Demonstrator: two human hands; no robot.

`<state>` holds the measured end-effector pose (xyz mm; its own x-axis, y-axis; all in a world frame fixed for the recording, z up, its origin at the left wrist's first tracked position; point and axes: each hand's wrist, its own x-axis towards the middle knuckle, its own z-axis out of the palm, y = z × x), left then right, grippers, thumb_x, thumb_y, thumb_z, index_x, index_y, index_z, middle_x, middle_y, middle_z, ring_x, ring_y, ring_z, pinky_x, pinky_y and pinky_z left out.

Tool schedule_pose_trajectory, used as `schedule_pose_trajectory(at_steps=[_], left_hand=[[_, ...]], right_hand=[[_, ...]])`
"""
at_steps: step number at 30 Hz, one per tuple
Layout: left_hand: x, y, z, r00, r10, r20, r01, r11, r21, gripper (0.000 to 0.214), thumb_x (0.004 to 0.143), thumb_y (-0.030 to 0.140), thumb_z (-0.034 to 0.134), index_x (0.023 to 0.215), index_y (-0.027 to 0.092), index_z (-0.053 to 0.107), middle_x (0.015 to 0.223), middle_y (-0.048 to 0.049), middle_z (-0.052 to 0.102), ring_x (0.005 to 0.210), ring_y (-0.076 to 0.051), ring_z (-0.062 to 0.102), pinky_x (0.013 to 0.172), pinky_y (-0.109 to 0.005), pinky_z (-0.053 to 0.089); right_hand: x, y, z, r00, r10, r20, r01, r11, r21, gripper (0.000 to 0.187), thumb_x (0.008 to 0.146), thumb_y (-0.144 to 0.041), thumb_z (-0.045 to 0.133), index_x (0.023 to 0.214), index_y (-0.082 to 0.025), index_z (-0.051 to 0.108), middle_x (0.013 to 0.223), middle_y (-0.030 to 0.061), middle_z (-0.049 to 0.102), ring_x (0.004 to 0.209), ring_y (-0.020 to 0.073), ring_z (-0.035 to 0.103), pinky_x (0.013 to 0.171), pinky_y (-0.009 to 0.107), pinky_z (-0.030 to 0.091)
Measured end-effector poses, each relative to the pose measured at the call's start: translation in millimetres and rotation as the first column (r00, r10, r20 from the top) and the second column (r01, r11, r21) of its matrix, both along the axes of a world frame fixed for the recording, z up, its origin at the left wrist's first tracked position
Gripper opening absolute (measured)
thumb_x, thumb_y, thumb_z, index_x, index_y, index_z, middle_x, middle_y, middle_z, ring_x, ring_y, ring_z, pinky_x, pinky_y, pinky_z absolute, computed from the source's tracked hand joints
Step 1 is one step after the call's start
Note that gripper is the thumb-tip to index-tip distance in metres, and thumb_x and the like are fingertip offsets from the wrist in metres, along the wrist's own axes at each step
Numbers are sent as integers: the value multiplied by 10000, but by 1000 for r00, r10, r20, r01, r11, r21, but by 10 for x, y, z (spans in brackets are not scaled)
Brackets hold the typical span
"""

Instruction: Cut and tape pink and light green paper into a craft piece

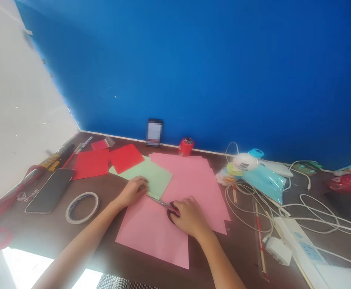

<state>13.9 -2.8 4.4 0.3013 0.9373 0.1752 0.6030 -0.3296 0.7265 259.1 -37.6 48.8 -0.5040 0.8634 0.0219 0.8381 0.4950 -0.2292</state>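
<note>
My right hand (pixel 190 214) is closed on the scissors (pixel 159 201), its fingers at the dark handles. The blades point left along the lower edge of the light green paper (pixel 157 178). My left hand (pixel 134 189) has its fingers curled on that green paper, close to the blade tips. Beneath the green paper lie several pink sheets (pixel 190 176), overlapping and fanned out. One pink sheet (pixel 154 237) extends toward me, under the scissors and my right hand.
Red paper squares (pixel 91 163), a phone (pixel 50 190) and a tape roll (pixel 82 207) lie left. At the back stand a framed card (pixel 154 132) and a red can-like container (pixel 186 147). Right are a white bottle (pixel 244 162), tangled cables (pixel 247 212) and a power strip (pixel 301 241).
</note>
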Motion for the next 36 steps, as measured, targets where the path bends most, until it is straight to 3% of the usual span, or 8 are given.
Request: schedule_pose_trajectory(at_steps=[6, 36], left_hand=[[-5, 0, 9, 1000, 1, 24, 0, 1000, -20, 104, 789, 234, 487, 726, 191, 558, 1026, -73, 582, 907, -190, 547, 663, -295, 483], [-16, 3, 41, 1000, -14, 12, 13, 1000, 13, 191, 845, 254, 414, 829, 203, 597, 1012, -66, 604, 959, -199, 536, 820, -346, 450]], right_hand=[[10, 3, -25, 1000, 1, -15, -1, 1000, 0, 172, 703, -212, 518, 548, -194, 445, 505, -40, 513, 533, 120, 412, 641, 267, 249], [27, 11, -40, 1000, 10, -12, -10, 1000, 19, 142, 732, -186, 496, 597, -204, 536, 530, -32, 553, 548, 128, 457, 659, 273, 263]])
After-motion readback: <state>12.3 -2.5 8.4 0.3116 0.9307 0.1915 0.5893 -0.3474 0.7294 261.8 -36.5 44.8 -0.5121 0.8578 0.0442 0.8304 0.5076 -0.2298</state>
